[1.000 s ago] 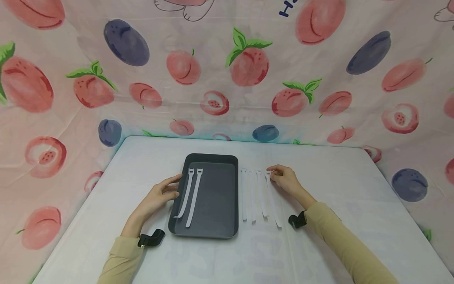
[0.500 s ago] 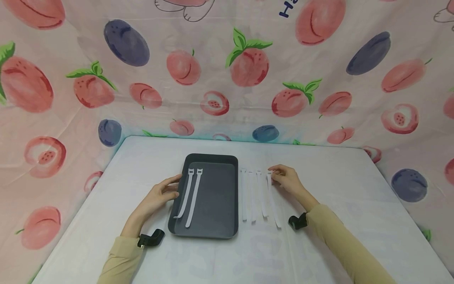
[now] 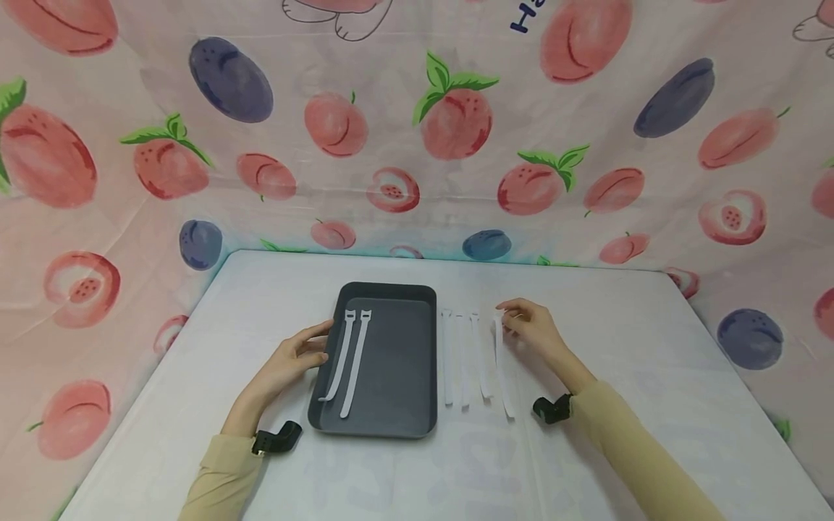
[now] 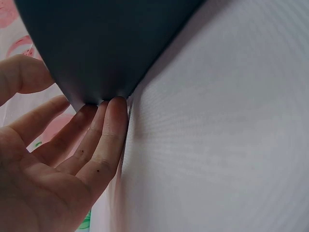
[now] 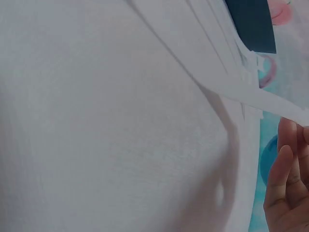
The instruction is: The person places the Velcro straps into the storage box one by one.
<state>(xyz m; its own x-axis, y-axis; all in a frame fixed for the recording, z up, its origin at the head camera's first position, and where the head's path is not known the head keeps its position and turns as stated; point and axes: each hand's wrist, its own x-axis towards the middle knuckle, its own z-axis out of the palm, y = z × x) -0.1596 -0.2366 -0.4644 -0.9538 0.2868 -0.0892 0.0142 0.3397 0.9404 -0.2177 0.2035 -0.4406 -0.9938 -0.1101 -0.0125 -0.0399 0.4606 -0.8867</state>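
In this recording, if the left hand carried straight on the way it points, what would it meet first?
The dark tray: the left hand appears to touch its side wall, though depth is hard to judge. Beyond that wall, the nearer white strip lies inside.

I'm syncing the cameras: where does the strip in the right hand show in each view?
Head: the strip is right of centre, pinched by the right hand.
Left wrist: not in it.
Right wrist: from the top edge to the right edge.
Shared landmark: the tray.
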